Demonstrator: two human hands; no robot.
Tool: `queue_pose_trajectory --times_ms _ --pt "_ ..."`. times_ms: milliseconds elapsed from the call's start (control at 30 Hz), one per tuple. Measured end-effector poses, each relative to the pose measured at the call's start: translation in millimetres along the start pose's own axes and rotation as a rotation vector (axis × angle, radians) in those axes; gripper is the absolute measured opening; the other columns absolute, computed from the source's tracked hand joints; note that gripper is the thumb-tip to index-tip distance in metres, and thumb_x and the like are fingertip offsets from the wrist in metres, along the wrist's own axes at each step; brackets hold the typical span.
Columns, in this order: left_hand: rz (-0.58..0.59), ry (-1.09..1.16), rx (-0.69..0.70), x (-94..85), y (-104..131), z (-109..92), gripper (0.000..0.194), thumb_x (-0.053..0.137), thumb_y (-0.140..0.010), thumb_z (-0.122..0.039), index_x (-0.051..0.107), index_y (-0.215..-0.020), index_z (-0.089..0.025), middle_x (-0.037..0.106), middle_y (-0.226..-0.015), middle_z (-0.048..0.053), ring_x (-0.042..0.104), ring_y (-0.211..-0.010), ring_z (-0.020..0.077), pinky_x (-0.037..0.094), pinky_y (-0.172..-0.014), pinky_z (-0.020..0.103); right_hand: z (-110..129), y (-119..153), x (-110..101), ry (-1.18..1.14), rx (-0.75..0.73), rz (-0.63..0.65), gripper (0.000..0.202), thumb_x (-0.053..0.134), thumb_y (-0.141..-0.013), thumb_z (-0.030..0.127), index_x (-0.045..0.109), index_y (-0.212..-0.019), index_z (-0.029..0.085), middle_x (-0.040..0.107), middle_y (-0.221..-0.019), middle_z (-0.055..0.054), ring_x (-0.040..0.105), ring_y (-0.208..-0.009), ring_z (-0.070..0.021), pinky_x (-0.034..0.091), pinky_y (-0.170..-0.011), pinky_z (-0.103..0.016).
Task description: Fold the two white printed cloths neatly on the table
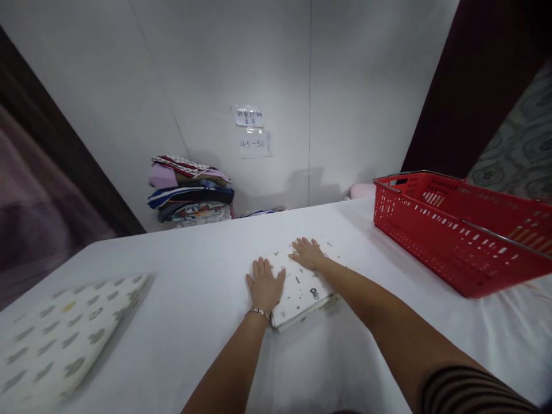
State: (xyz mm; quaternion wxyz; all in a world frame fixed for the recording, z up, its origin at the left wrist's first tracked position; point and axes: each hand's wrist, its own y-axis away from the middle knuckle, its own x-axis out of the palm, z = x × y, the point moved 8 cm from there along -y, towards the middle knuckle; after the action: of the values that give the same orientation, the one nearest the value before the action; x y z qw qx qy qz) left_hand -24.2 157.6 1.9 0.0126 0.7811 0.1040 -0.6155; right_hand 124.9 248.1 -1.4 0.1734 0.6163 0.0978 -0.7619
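Note:
A folded white cloth (299,287) with small scattered prints lies on the white-covered table (181,322). My left hand (264,286), with a bracelet at the wrist, rests flat with fingers spread at the cloth's left edge. Flat on the cloth's upper part is my right hand (309,254), its fingers also spread. Neither hand grips anything. A second folded cloth (64,333), cream with grey-green shapes, lies at the left of the table, slightly blurred.
A red plastic basket (440,236) with metal handles stands on the right. Beyond the table's far edge, a stack of folded fabrics (192,192) sits against the wall. Two paper labels (254,144) are stuck on the wall. Dark drapes hang at both sides.

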Motion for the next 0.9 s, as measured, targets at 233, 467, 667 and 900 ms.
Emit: queue_pose_trajectory --times_ms 233,467,667,900 --pt "-0.007 -0.01 -0.004 -0.2 0 0 0.069 0.029 -0.088 -0.054 0.033 -0.142 -0.012 0.02 -0.153 0.011 0.009 -0.142 0.0288 0.017 -0.111 0.055 -13 -7 -1 -0.03 0.005 0.046 0.072 0.017 -0.09 0.064 0.022 -0.148 0.021 0.011 -0.155 -0.007 0.004 -0.142 -0.0268 0.004 -0.111 -0.05" --pt "0.003 -0.02 0.0 2.7 -2 1 0.07 0.027 -0.088 -0.056 0.032 -0.143 -0.012 0.019 -0.153 0.01 0.009 -0.142 0.0286 0.017 -0.111 0.055 -56 3 -6 -0.038 0.128 0.022 0.071 0.021 -0.09 0.062 0.02 -0.148 0.021 0.008 -0.156 -0.006 0.0 -0.142 -0.0249 0.005 -0.111 -0.05" --pt "0.029 -0.031 -0.01 2.4 -3 1 0.071 0.025 -0.088 -0.057 0.03 -0.144 -0.013 0.017 -0.154 0.01 0.006 -0.142 0.0272 0.016 -0.111 0.055 -65 5 -13 -0.213 0.174 -0.006 0.064 0.033 -0.09 0.058 0.029 -0.145 0.025 0.015 -0.155 -0.004 0.005 -0.142 -0.024 0.006 -0.112 -0.05" --pt "0.04 0.022 -0.009 0.2 -1 -1 0.07 0.026 -0.088 -0.056 0.031 -0.143 -0.013 0.017 -0.154 0.01 0.007 -0.142 0.0273 0.014 -0.111 0.057 -118 74 -26 -0.337 0.39 -0.102 0.056 0.039 -0.093 0.045 0.041 -0.139 0.015 0.047 -0.138 -0.013 0.044 -0.126 -0.0238 0.035 -0.102 -0.034"
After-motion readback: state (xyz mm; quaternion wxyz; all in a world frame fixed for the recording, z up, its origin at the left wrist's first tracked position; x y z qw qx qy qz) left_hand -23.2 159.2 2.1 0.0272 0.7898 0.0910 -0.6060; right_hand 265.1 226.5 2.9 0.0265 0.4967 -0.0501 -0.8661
